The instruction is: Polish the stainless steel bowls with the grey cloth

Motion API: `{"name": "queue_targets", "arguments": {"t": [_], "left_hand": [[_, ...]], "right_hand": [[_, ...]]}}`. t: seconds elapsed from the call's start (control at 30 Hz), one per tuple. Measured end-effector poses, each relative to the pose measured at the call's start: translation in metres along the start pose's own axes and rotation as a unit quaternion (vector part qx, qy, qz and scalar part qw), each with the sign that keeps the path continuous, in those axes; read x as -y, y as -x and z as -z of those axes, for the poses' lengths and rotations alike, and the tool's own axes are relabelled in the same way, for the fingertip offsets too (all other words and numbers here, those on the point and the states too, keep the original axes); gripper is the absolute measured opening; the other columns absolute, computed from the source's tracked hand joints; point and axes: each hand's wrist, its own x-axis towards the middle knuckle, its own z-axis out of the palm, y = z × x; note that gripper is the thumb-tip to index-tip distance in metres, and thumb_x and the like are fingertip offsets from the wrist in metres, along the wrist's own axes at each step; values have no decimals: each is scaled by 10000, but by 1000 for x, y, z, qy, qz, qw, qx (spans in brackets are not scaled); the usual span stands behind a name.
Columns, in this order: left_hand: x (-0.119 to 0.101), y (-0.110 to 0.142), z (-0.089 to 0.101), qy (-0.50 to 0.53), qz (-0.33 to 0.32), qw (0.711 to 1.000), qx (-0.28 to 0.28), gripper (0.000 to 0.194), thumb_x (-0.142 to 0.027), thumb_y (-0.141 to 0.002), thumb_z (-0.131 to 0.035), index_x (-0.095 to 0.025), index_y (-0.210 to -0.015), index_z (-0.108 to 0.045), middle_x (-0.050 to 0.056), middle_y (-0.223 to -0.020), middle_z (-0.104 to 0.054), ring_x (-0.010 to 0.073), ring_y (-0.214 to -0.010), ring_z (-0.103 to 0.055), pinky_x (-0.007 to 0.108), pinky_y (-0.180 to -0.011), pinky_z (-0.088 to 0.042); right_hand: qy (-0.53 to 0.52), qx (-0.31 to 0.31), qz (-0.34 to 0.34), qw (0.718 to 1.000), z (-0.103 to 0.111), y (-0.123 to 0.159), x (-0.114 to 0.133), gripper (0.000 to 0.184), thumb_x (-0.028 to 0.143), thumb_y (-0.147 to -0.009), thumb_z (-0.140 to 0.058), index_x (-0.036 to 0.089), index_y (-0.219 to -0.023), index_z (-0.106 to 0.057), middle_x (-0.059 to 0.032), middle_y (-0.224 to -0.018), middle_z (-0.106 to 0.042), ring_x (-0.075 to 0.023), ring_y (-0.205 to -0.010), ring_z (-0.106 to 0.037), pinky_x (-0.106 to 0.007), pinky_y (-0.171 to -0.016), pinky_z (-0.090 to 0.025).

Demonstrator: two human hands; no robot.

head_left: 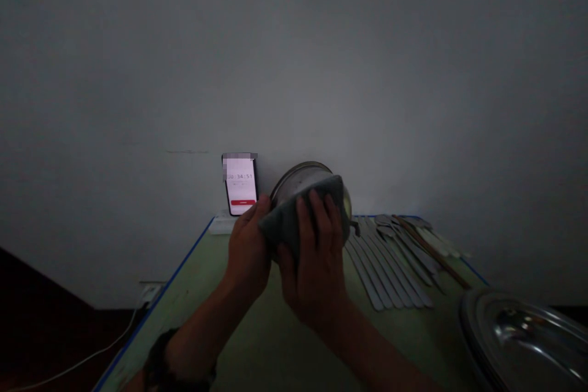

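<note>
I hold a round metal pot (298, 179) tilted on its side above the table, its rim turned up and to the left. My left hand (248, 251) grips the pot's left side, thumb up near the rim. My right hand (315, 266) presses a grey cloth (287, 220) against the pot's outer wall, fingers spread over the cloth. A small side handle of the pot (354, 228) sticks out at the right.
A phone (241, 185) with a lit screen leans against the wall at the back of the green table (193, 300). Several flat metal utensils (390, 260) lie in a row at the right. A shiny metal lid or plate (523, 337) sits at the near right corner. A white cable (92, 355) hangs off at the left.
</note>
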Motion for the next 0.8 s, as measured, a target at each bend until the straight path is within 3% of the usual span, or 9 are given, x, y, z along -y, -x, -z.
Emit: {"name": "queue_targets", "arguments": {"t": [0.1, 0.2, 0.3, 0.37, 0.43, 0.5, 0.67, 0.73, 0.8], "left_hand": [[-8, 4, -3, 0, 9, 1000, 2, 262, -224, -797, -611, -152, -550, -661, -12, -539, -599, 83, -479, -481, 184, -488, -425], [-7, 7, -5, -2, 30, 999, 21, 278, -240, -803, -606, -150, -547, -667, -4, -509, -595, 96, -465, -504, 198, -478, -439], [-3, 4, -3, 4, 38, 999, 18, 257, -314, -770, -651, -139, -582, -669, 4, -517, -620, 112, -463, -541, 209, -445, -439], [-4, 0, -1, 43, 36, 998, 3, 236, -307, -774, -646, -134, -616, -665, 5, -557, -647, 113, -480, -566, 213, -466, -462], [-9, -4, 0, 94, 48, 994, -4, 225, -269, -832, -569, -125, -695, -674, 18, -631, -685, 127, -537, -613, 238, -545, -510], [-15, -8, 1, 137, 71, 988, -9, 240, -229, -878, -479, -116, -813, -682, 38, -703, -713, 157, -632, -664, 286, -662, -545], [-18, -17, 3, 206, 100, 973, -13, 327, -209, -920, -365, -89, -982, -662, 82, -770, -733, 219, -827, -697, 360, -832, -535], [-16, -18, 4, 223, 103, 969, -12, 347, -198, -926, -340, -83, -1008, -657, 88, -787, -735, 220, -854, -696, 362, -860, -525], [-14, -18, 3, 234, 105, 966, -9, 341, -183, -922, -344, -78, -1012, -656, 88, -782, -733, 214, -847, -697, 357, -873, -519]], "right_hand": [[0, 11, 40, 999, 6, -4, -3, 598, 290, -868, -459, 161, -1420, -267, -127, -1452, -320, -292, -1395, -186, -530, -1106, -264], [-26, -12, 14, 999, 17, -19, -22, 561, 362, -846, -481, 186, -1365, -359, -119, -1408, -385, -301, -1359, -269, -552, -1092, -266], [-86, -48, -69, 993, 22, -30, -44, 440, 375, -874, -444, 203, -1278, -455, -109, -1301, -499, -266, -1246, -431, -527, -1043, -338], [-150, -68, -158, 974, 19, -31, -54, 400, 382, -901, -411, 199, -1251, -473, -110, -1247, -543, -240, -1180, -492, -495, -1006, -386], [-201, -69, -237, 948, 11, -26, -57, 408, 403, -914, -398, 195, -1258, -464, -113, -1237, -557, -230, -1162, -514, -483, -994, -403], [-222, -69, -265, 936, 2, -18, -51, 431, 400, -927, -375, 200, -1306, -417, -120, -1289, -522, -229, -1208, -487, -491, -1015, -386], [-141, -63, -128, 980, -10, 1, -18, 546, 290, -931, -354, 206, -1446, -190, -148, -1518, -170, -277, -1414, -160, -584, -1090, -242], [-111, -42, -88, 989, -10, 4, -13, 599, 301, -908, -414, 217, -1450, -176, -148, -1526, -125, -311, -1419, -119, -621, -1079, -230], [-117, -37, -93, 988, -9, 3, -19, 622, 333, -895, -447, 224, -1447, -181, -147, -1524, -135, -314, -1414, -138, -624, -1073, -243]]}}
